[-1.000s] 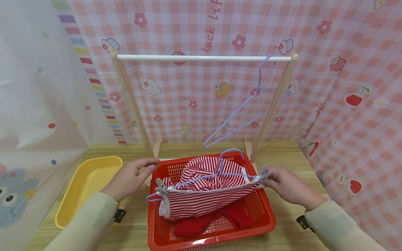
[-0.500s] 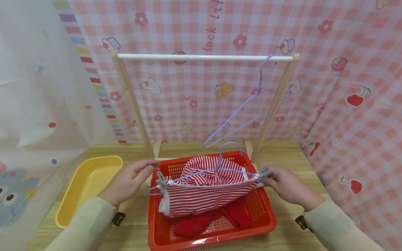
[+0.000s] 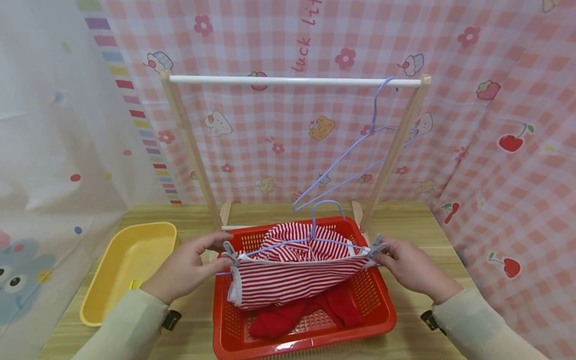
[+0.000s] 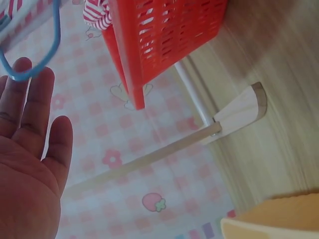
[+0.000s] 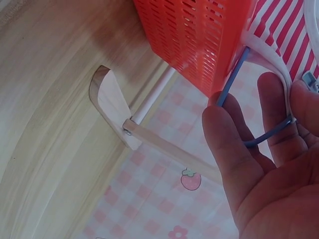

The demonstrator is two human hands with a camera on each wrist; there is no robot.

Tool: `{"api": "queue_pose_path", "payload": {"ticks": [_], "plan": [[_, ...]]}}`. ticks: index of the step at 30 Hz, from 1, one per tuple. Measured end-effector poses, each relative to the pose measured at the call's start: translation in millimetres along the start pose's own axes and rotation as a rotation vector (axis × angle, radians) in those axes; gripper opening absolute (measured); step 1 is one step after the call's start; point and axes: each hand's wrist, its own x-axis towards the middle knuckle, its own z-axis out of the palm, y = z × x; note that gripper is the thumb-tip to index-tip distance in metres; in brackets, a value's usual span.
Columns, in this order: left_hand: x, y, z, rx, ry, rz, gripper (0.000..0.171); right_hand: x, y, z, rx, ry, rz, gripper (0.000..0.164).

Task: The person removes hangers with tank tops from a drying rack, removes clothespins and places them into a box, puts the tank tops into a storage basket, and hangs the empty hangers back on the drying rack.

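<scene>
A red-and-white striped garment (image 3: 301, 282) hangs by its white edge from a blue clothes hanger (image 3: 288, 244), over a red basket (image 3: 387, 320). Grey clothes pegs sit at both corners, a left peg (image 3: 231, 253) and a right peg (image 3: 377, 246). My right hand (image 3: 411, 265) grips the hanger's right end beside its peg; in the right wrist view the blue wire (image 5: 269, 133) runs between the curled fingers. At the left peg, my left hand (image 3: 189, 265) has its fingers extended, and the hanger's left end (image 4: 37, 69) crosses in front of the fingertips in the left wrist view.
Red cloth (image 3: 281, 320) lies in the basket. Behind it stands a wooden rack with a white rail (image 3: 288, 81), from which a bare blue hanger (image 3: 333, 167) hangs at the right. A yellow tray (image 3: 114, 260) with small yellow pieces inside sits at the left.
The hanger has risen slightly, its hook higher above the basket's back rim. My left hand has shifted right and down to the left peg. My right hand has barely moved.
</scene>
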Motion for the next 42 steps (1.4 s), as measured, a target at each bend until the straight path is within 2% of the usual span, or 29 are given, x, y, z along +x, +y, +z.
{"api": "queue_pose_path", "payload": {"ticks": [3, 6, 9, 13, 15, 22, 30, 35, 42], "plan": [[0.0, 0.6, 4.5, 0.005, 0.023, 0.010, 0.032, 1, -1, 2, -0.004, 0.013, 0.003, 0.005], [0.1, 0.1, 9.6, -0.051, 0.034, 0.016, 0.022, 2, -1, 4, 0.001, 0.020, 0.007, 0.005], [-0.9, -0.5, 14.0, -0.132, 0.031, 0.003, 0.019, 3, -1, 6, 0.010, 0.036, 0.009, 0.006], [-3.4, -0.4, 19.5, -0.185, 0.047, -0.017, 0.017, 3, -2, 11, 0.033, 0.062, 0.006, 0.008], [-4.9, 0.4, 22.4, -0.179, 0.072, -0.025, 0.016, 3, -4, 14, 0.040, 0.079, 0.011, 0.008], [-9.4, 1.3, 34.9, -0.136, 0.204, 0.046, 0.017, -1, -5, 25, -0.004, 0.140, 0.043, 0.009], [-10.7, -0.4, 44.3, -0.150, 0.299, 0.089, 0.022, -2, -2, 32, -0.014, 0.166, 0.046, 0.020], [-10.7, -2.7, 47.5, -0.138, 0.347, 0.106, 0.022, -4, 0, 38, -0.053, 0.199, 0.020, 0.027], [-12.1, -3.9, 50.6, -0.129, 0.373, 0.112, 0.022, -4, 0, 44, -0.038, 0.264, 0.038, 0.025]]}}
